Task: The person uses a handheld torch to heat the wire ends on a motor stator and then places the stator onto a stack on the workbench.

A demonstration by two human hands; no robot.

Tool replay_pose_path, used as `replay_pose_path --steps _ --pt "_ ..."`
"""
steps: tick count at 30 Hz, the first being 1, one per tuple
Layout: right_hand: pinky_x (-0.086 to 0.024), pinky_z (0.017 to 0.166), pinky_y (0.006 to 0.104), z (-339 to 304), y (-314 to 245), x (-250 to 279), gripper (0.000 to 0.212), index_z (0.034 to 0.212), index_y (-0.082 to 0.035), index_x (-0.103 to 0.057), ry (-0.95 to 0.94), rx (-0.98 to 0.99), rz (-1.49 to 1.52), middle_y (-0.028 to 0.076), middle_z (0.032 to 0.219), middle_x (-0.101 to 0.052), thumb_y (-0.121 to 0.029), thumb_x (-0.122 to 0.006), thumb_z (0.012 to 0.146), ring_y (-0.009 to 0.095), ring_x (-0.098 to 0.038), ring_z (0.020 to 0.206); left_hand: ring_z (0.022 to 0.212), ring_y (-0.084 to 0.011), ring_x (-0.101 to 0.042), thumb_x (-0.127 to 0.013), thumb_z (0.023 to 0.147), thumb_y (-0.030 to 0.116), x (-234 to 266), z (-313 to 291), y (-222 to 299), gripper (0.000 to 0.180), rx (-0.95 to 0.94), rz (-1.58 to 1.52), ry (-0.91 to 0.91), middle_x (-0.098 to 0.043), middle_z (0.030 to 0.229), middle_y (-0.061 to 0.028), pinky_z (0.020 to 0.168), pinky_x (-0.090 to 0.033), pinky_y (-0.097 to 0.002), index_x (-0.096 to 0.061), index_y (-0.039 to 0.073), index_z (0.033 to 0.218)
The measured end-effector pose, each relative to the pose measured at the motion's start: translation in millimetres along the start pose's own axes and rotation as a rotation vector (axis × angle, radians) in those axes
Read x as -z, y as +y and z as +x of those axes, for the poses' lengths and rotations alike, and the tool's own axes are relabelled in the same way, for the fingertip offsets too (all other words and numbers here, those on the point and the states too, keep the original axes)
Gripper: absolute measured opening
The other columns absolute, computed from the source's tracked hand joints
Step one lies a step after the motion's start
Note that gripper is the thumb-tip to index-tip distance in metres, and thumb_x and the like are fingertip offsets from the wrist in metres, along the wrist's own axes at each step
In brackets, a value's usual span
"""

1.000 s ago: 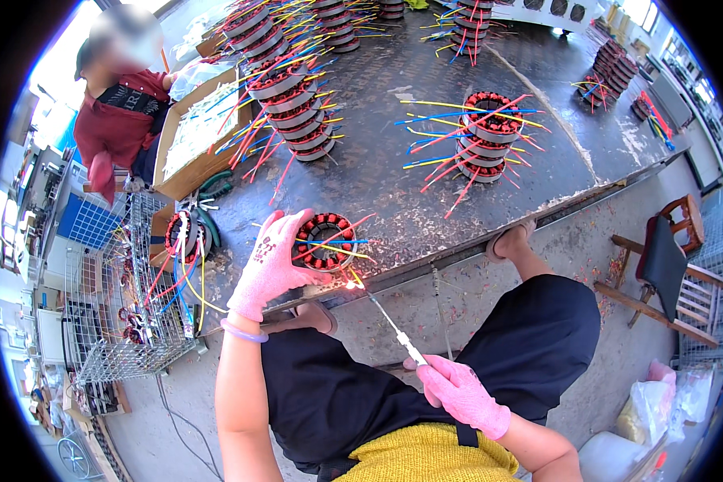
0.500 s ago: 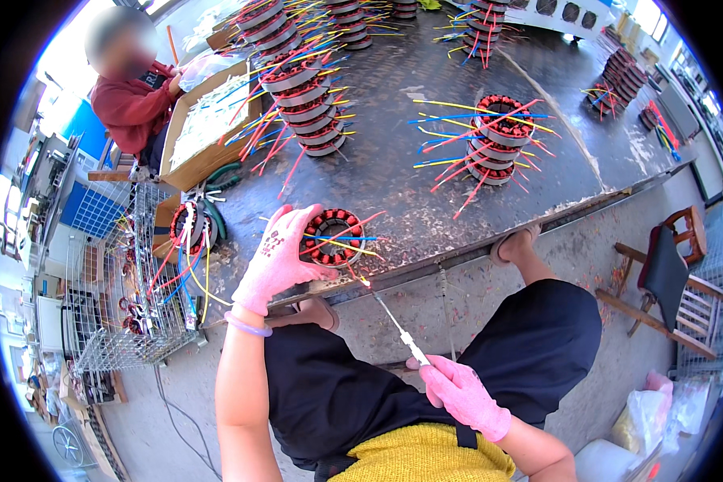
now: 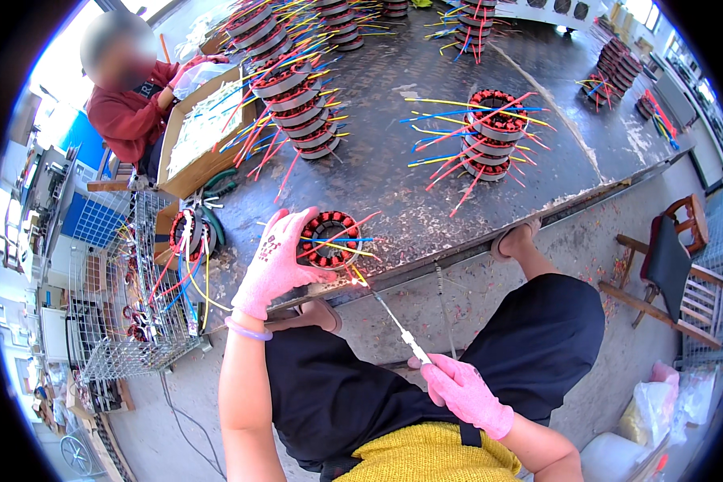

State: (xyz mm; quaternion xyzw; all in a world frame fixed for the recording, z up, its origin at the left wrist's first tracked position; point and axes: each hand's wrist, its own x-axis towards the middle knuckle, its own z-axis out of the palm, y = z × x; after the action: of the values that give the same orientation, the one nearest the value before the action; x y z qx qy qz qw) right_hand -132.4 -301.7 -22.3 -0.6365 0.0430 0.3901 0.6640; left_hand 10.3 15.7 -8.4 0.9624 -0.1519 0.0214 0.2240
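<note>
A motor stator with red windings lies on the table near its front edge; blue, yellow and red wires run across it. My left hand, in a pink glove, curves thumb and fingers around the stator's left side. My right hand, gloved likewise, grips the white handle of a slim tool with a long thin metal shaft. The tool points up and left to the stator's near edge. At its tip, beside the wire ends, shows a bright orange-yellow glow; whether it is a flame I cannot tell.
Two stacked stators with splayed wires stand to the right on the dark table. Taller stator stacks rise behind. Pliers and a wired stator lie left, by a cardboard box and a wire basket. A co-worker sits far left.
The glow at the tool's tip looks larger and spreads farther left along the wire ends. Both my hands keep nearly the same places. The co-worker's hand has lifted slightly.
</note>
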Motion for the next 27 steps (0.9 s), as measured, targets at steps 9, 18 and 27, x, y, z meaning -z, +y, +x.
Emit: replay_pose_path --steps 9,18,27 --pt "-0.036 0.052 0.0244 2.2 6.3 -0.2 0.038 0.129 -0.001 -0.058 -0.008 -0.01 0.07 -0.003 0.067 -0.048 -0.029 -0.051 0.105 0.004 -0.043 0.057 0.134 -0.0333 -0.047 -0.092 0.055 0.035 0.6 0.5 2.7 0.101 0.022 -0.013 -0.015 -0.058 0.133 -0.0164 0.122 -0.025 -0.0452 -0.048 0.004 0.141" --pt "-0.037 0.053 0.0247 1.3 9.4 1.2 0.037 0.129 -0.001 -0.059 -0.002 -0.008 0.071 -0.003 0.067 -0.049 -0.028 -0.051 0.105 0.005 -0.044 0.058 0.134 -0.0353 -0.046 -0.092 0.056 0.036 -1.2 -1.5 3.0 0.1 0.037 0.009 0.001 -0.058 0.132 -0.0175 0.121 -0.026 -0.0459 -0.049 0.005 0.141" --pt "-0.036 0.052 0.0238 1.4 3.6 -1.0 0.036 0.129 -0.001 -0.059 -0.009 -0.022 0.103 -0.004 0.068 -0.048 -0.027 -0.052 0.105 0.004 -0.042 0.058 0.134 -0.0361 -0.046 -0.092 0.057 0.037 -3.3 -2.2 -0.2 0.1 0.026 0.021 0.014 -0.058 0.132 -0.0174 0.12 -0.027 -0.0463 -0.049 0.005 0.141"
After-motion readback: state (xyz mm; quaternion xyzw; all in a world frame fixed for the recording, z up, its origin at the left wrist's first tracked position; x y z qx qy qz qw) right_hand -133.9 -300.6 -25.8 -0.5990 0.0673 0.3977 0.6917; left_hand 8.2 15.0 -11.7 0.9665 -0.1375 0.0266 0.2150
